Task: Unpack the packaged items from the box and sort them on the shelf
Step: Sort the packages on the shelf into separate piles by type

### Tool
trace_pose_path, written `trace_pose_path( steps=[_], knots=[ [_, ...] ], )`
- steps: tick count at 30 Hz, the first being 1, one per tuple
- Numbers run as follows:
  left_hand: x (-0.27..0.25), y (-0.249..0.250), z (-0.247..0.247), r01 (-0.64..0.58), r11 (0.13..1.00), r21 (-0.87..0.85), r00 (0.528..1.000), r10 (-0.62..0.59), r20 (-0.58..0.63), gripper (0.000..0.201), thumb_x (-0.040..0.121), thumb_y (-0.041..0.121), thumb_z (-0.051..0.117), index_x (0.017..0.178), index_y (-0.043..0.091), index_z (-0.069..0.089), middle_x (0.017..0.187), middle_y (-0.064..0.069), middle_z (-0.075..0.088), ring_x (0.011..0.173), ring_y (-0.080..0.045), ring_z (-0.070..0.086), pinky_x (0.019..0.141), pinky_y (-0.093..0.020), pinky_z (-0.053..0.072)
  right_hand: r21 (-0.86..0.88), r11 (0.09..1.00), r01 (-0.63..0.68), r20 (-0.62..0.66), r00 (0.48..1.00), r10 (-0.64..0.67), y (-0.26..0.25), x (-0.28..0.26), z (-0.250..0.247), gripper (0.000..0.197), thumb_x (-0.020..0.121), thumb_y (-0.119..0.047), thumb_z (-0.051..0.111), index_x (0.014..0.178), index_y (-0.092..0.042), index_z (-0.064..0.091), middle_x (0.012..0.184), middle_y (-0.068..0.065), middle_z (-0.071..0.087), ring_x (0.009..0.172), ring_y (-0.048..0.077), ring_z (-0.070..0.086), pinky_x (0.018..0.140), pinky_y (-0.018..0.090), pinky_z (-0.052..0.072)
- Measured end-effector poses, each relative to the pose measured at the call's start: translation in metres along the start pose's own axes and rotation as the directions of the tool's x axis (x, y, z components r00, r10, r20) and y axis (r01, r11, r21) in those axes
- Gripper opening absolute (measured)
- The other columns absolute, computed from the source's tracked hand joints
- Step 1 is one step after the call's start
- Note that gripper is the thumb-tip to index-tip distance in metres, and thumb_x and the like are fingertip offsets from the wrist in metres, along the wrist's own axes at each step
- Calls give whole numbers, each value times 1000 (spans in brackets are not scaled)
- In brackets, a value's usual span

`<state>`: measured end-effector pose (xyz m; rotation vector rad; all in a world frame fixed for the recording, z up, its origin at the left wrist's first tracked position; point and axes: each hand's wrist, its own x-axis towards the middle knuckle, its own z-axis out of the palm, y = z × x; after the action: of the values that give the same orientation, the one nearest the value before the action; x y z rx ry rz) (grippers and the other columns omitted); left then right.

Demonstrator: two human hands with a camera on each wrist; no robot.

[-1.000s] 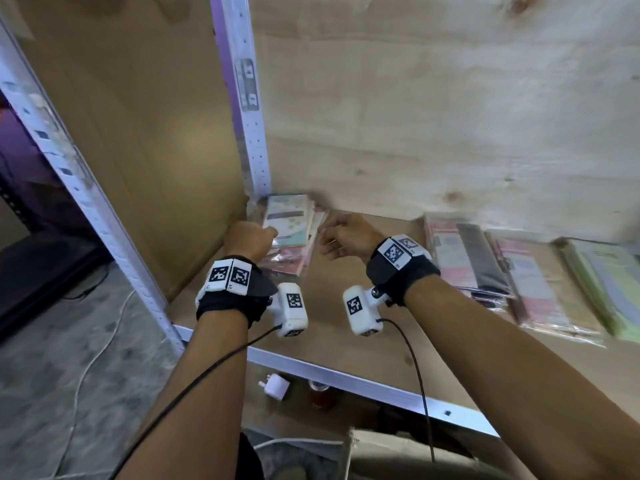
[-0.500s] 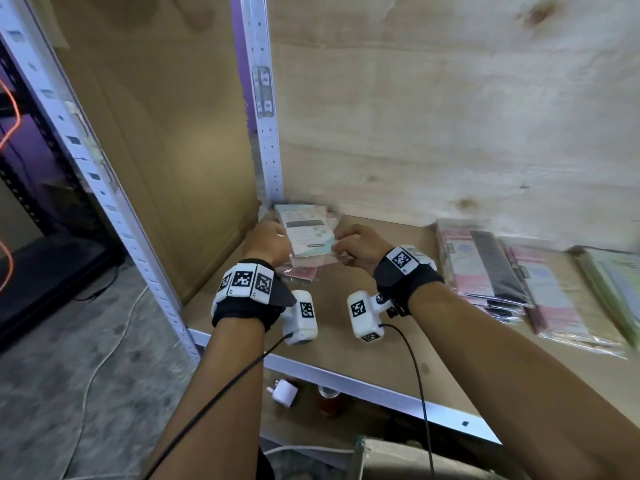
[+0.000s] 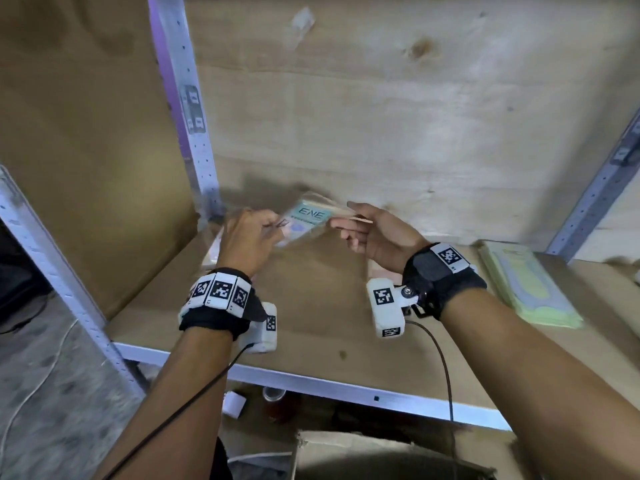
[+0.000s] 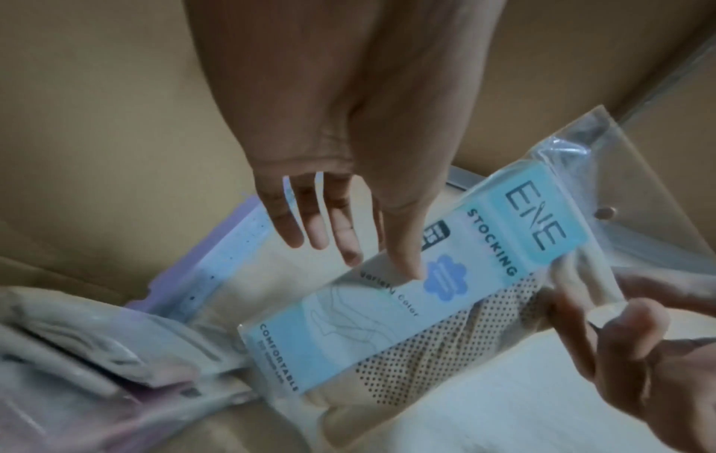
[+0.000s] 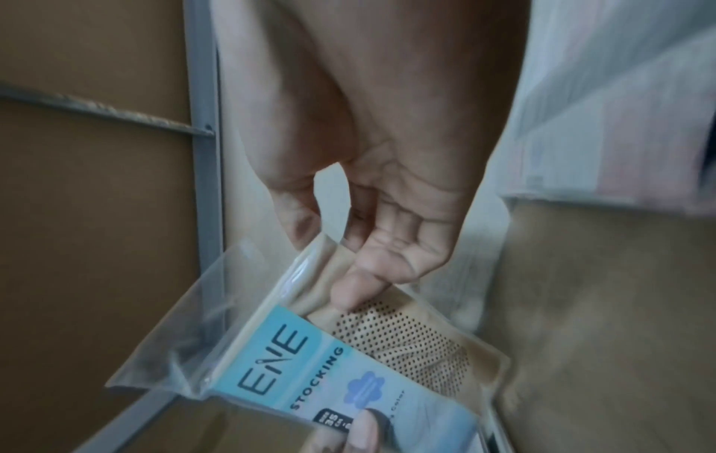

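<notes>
A clear packet of stockings with a blue ENE label point(image 3: 308, 218) hangs tilted above the back left corner of the shelf board point(image 3: 311, 323). My right hand point(image 3: 349, 226) pinches its right edge, thumb on top point(image 5: 356, 285) and fingers behind. My left hand point(image 3: 273, 226) meets its left end: the thumb tip rests on the label point(image 4: 410, 266), while the other fingers point(image 4: 321, 233) stay straight beside the packet point(image 4: 445, 291). Below the left hand lies a stack of pink and purple packets point(image 4: 96, 352).
A pile of green packets point(image 3: 526, 289) lies on the shelf at the right. A perforated metal post point(image 3: 187, 109) stands in the back corner beside a side panel. An open cardboard box point(image 3: 381, 455) sits below the shelf's front rail, with a white plug point(image 3: 233, 405) nearby.
Both hands rose from the corner stack with the blue-labelled packet, which now hangs tilted in the air. The right hand has turned palm-inward, and the left fingers have straightened.
</notes>
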<state>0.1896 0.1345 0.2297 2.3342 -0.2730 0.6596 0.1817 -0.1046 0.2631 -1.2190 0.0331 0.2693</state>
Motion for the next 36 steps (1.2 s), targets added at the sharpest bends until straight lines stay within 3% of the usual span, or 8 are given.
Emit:
trace_pose_path(
  steps=[3, 7, 11, 13, 23, 29, 33, 36],
  knots=[
    [-2, 23, 8, -57, 980, -193, 998, 61, 16, 12, 88, 29, 75, 90, 17, 76, 87, 3, 72, 86, -22, 65, 79, -38, 51, 18, 999, 30, 6, 1000, -30, -16, -17, -24, 30, 92, -43, 63, 95, -13, 64, 104, 13, 74, 64, 16, 65, 53, 24, 46],
    [-9, 47, 28, -42, 920, -390, 989, 94, 114, 22, 89, 29, 74, 87, 7, 73, 88, -11, 75, 80, -17, 66, 76, -34, 51, 79, 995, 54, 16, 998, -56, -23, -41, -59, 24, 97, -39, 56, 98, -15, 58, 81, 5, 70, 60, 15, 60, 50, 23, 45],
    [-20, 66, 57, 72, 846, -528, 960, 85, 268, 18, 89, 28, 74, 82, 12, 74, 71, 9, 72, 63, -4, 57, 63, -19, 45, -223, 972, 72, -63, 994, -88, -7, -62, -88, 9, 92, -21, 65, 96, -14, 60, 66, -5, 48, 57, 10, 38, 50, 22, 32],
    [-23, 74, 71, 152, 782, -605, 948, 57, 312, 11, 90, 25, 73, 83, 17, 75, 66, 13, 69, 55, -2, 52, 56, -14, 44, -368, 927, 79, -106, 986, -126, 3, -72, -97, 6, 89, -11, 68, 93, -13, 72, 69, -6, 60, 56, 7, 43, 51, 21, 34],
    [-28, 93, 123, 574, 546, -610, 797, -203, 568, 21, 90, 34, 73, 96, 14, 74, 89, -3, 80, 69, -13, 65, 57, -18, 54, -225, 974, -29, -56, 998, 17, 29, -95, -129, 15, 93, 1, 55, 99, -9, 64, 94, 9, 73, 72, 18, 71, 54, 28, 56],
    [-8, 84, 117, 579, 426, -695, 815, -301, 495, 24, 88, 36, 74, 103, 21, 61, 96, -4, 77, 84, -13, 73, 62, -20, 56, -429, 902, -47, -88, 996, 10, 29, -101, -144, 17, 87, -1, 52, 87, -9, 66, 86, 8, 67, 80, 25, 61, 66, 31, 46],
    [-2, 70, 117, 517, 533, -670, 856, -323, 404, 32, 85, 38, 77, 109, 18, 71, 92, 0, 77, 77, -12, 70, 67, -22, 53, -563, 824, -63, -133, 991, -15, 28, -108, -146, 21, 67, -29, 63, 78, -12, 65, 69, -2, 62, 63, 15, 54, 58, 24, 39],
    [-6, 61, 121, 416, 664, -621, 903, -220, 369, 27, 87, 37, 76, 96, 12, 74, 62, 6, 67, 49, -4, 57, 46, -14, 43, -631, 773, -65, -113, 994, -9, 28, -111, -149, 20, 64, -32, 61, 73, -15, 65, 54, -12, 56, 51, 7, 46, 54, 22, 34]
  ],
)
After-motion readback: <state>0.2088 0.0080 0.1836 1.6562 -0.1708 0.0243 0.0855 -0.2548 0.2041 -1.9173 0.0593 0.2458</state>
